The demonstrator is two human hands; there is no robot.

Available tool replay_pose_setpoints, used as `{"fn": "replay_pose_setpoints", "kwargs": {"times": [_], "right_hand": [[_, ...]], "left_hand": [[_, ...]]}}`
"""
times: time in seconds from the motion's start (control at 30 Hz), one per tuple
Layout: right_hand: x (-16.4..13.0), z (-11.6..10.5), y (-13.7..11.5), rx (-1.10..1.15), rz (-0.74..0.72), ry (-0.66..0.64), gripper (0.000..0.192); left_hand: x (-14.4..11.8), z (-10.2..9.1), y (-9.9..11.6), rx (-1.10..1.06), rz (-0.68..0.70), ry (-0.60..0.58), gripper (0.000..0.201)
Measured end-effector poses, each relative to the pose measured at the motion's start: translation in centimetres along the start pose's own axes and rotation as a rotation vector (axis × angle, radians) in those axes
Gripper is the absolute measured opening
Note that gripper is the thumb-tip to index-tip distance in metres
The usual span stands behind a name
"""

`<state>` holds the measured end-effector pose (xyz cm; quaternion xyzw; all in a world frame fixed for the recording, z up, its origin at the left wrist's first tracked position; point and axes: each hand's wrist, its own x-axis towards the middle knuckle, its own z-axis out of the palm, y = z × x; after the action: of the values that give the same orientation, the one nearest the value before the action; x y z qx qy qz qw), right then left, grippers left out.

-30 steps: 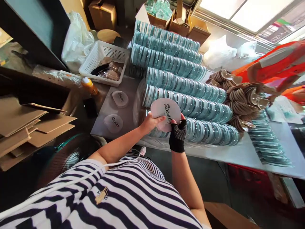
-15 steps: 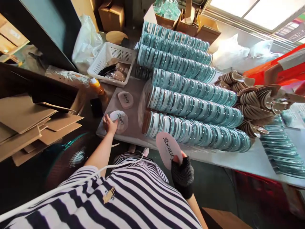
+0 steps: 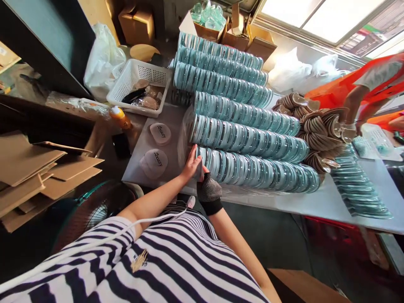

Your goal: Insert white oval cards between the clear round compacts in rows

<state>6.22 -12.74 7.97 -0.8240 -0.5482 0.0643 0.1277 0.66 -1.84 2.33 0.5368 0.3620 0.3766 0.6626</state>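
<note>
My left hand (image 3: 190, 163) lies flat, fingers spread, against the left end of the nearest row of teal-rimmed round cases (image 3: 259, 170) on the table. My right hand (image 3: 208, 190), in a black mesh glove, is just below that same end, its thumb on a white disc (image 3: 198, 165) that stands on edge against the row; most of the disc is hidden. Two more white discs printed "Beauty" (image 3: 154, 162) (image 3: 160, 132) lie flat on the grey table (image 3: 315, 204) to the left.
Several more rows of teal cases (image 3: 221, 84) are stacked behind. Beige fanned stacks (image 3: 318, 130) and flat teal packs (image 3: 356, 189) lie right. A white basket (image 3: 139, 84), an orange-capped bottle (image 3: 119, 118) and cardboard sheets (image 3: 38, 168) are left. A person in orange (image 3: 372, 84) works at far right.
My left hand left the flat disc on the table and came right to the row's end. My right hand carried its white disc up from the table edge and set it against that end.
</note>
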Motion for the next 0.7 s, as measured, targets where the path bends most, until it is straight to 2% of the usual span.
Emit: {"fn": "replay_pose_setpoints", "kwargs": {"times": [0.13,0.27,0.4,0.53,0.6,0.7], "right_hand": [[-0.2,0.9,1.0,-0.023,0.059,-0.021,0.041],[-1.1,0.4,1.5,0.015,0.096,-0.02,0.035],[0.8,-0.1,0.5,-0.059,0.14,-0.159,0.033],[2.6,0.3,-0.2,-0.062,0.119,-0.259,0.036],[2.7,0.7,-0.2,0.105,0.181,-0.305,0.029],[2.4,1.2,0.0,0.635,0.406,-0.483,0.017]], "left_hand": [[0.1,-0.6,0.5,-0.052,-0.043,0.005,0.06],[0.2,-0.6,0.5,-0.077,-0.083,0.008,0.056],[0.3,-0.4,0.0,-0.083,-0.086,0.011,0.056],[0.8,-0.4,-0.4,-0.076,-0.094,0.002,0.057],[0.9,-0.3,-0.5,-0.054,-0.072,0.005,0.057],[0.8,-0.4,-0.5,-0.035,-0.074,0.024,0.058]]}}
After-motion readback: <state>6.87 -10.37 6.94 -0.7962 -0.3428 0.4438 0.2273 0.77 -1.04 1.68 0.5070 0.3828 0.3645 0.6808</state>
